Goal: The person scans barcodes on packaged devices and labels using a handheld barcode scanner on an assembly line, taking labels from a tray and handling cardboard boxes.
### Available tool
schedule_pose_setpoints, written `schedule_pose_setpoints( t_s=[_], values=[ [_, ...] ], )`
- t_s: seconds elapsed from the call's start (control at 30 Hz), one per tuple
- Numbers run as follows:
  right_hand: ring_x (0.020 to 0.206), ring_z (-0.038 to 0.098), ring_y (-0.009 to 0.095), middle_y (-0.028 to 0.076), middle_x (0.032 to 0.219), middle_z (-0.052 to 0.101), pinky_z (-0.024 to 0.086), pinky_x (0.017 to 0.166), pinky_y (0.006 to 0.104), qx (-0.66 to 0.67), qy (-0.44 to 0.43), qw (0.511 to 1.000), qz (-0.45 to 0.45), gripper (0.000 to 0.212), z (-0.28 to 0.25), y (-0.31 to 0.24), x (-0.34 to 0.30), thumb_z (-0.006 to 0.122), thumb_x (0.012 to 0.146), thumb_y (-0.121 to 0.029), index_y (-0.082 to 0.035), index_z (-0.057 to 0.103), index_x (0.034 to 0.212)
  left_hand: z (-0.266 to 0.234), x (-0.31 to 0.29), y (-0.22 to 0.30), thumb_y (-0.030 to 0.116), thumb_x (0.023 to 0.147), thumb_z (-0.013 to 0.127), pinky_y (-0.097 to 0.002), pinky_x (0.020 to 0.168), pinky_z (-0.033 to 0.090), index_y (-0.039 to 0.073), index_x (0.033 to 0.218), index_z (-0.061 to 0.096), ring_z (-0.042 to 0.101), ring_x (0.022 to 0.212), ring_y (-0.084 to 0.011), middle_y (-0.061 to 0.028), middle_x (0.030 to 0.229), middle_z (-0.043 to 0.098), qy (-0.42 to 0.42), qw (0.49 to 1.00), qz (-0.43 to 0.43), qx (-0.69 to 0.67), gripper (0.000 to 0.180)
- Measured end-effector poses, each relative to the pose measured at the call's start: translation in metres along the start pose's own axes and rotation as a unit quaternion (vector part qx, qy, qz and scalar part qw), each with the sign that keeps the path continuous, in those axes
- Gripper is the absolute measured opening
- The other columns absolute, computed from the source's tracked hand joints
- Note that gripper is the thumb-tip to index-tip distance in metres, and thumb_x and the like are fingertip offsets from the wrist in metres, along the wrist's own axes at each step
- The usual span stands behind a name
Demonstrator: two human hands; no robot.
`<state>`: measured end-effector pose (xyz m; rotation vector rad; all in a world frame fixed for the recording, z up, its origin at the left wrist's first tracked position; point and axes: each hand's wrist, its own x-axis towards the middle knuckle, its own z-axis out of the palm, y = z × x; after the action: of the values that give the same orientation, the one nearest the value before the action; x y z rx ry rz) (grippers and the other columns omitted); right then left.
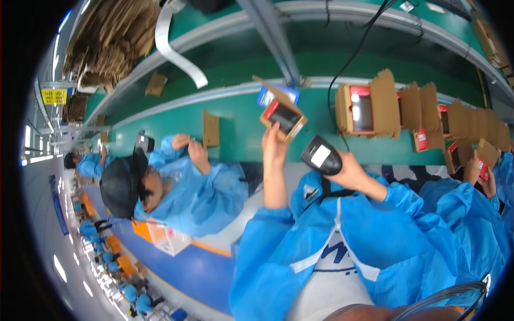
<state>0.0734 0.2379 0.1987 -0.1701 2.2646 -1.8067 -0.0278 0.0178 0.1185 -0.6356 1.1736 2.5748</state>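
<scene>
My left hand (273,147) grips a small open cardboard box (297,129) from below, its lid flap standing up on the far side. Inside the box lies a flat item (284,115) with a dark face and a red edge. My right hand (350,172) is closed around a black handheld barcode scanner (331,163) with a white label on top. The scanner is just right of and nearer than the box, apart from it. Behind the box, partly hidden, is a blue and white piece (266,95) on the green bench.
Open cardboard boxes (383,107) with red and dark items line the green bench (176,115) at right. A black cable (342,71) hangs near them. One co-worker (193,198) works at left; another's hands (472,167) are at far right. Flattened cardboard (110,43) is stacked at upper left.
</scene>
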Motion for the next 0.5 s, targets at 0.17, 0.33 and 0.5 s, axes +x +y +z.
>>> schedule_pose_setpoints(
  t_s=[0.17,0.33,0.5],
  values=[
    [0.104,0.060,0.042,0.025,0.112,0.061,0.049,0.090,0.0441,-0.058,0.036,0.992,-0.109,0.076,-0.001,0.003,0.002,0.075,0.070,-0.024,-0.001,0.041,0.134,-0.021,-0.003,-0.008,0.013,0.089,0.063,-0.0397,0.092,0.049,0.004,0.123,0.052,0.058,0.109,-0.0229,-0.0095,0.117,0.061,-0.052,0.998,0.025,-0.019,0.037],
    [0.098,0.064,0.037,0.021,0.108,0.065,0.051,0.085,0.0409,-0.005,-0.045,0.999,0.019,0.064,-0.008,0.005,-0.004,0.073,0.076,-0.024,-0.003,0.046,0.130,-0.051,-0.022,-0.034,0.010,0.083,0.066,-0.0396,0.083,0.051,-0.008,0.128,0.042,0.061,0.102,-0.0254,-0.0196,0.115,0.060,0.135,0.935,0.082,0.317,0.054],
    [0.097,0.064,0.038,0.022,0.105,0.065,0.052,0.084,0.0414,-0.039,-0.026,0.998,0.045,0.065,-0.003,0.017,-0.001,0.073,0.074,-0.025,-0.004,0.046,0.130,-0.050,-0.010,-0.060,0.023,0.072,0.069,-0.0435,0.078,0.051,0.017,0.140,0.041,0.062,0.095,-0.0343,-0.0230,0.097,0.066,0.204,0.617,0.120,0.750,0.074]
  ],
)
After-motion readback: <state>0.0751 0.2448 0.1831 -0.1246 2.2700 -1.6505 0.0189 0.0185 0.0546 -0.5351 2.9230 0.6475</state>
